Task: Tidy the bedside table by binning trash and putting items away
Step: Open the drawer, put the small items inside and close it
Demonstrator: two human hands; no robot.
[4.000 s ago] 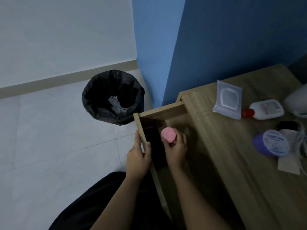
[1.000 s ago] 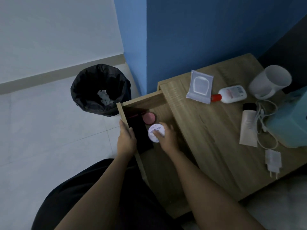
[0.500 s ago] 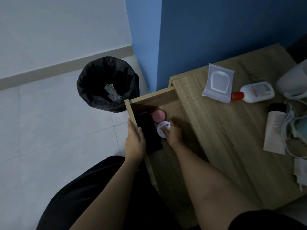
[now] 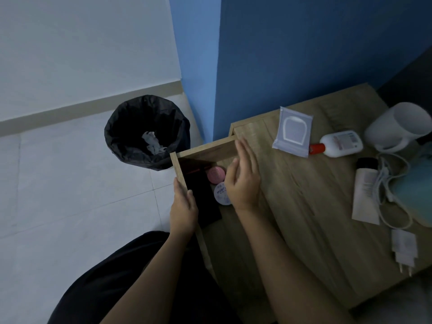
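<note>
Stowed: I see pink jar (image 4: 216, 175), white jar (image 4: 221, 194).
Outstanding: pack (image 4: 293, 134), bottle (image 4: 341, 143), tube (image 4: 365, 197), charger (image 4: 404, 249).
Fingers: right hand (image 4: 244, 181) straight, empty; left hand (image 4: 183, 210) grips drawer (image 4: 205, 148).

The person's left hand (image 4: 183, 208) holds the front panel of a light wooden drawer (image 4: 205, 150), which is pulled out from the light wooden table (image 4: 304, 206). Their right hand (image 4: 243, 176) hovers over it with straight fingers. Inside sit a round pink-lidded jar (image 4: 216, 174), a round white-lidded jar (image 4: 221, 192) just beside it, and a flat black item (image 4: 203, 199). On the table lie a pale wipes packet (image 4: 293, 132), a white bottle with a red cap (image 4: 339, 143), a tipped white mug (image 4: 399, 127), a white tube with a black cap (image 4: 365, 195), a white cable (image 4: 392, 190) and a white charger plug (image 4: 404, 249). A black-lined bin (image 4: 147, 108) on the floor holds crumpled white paper (image 4: 152, 142).
</note>
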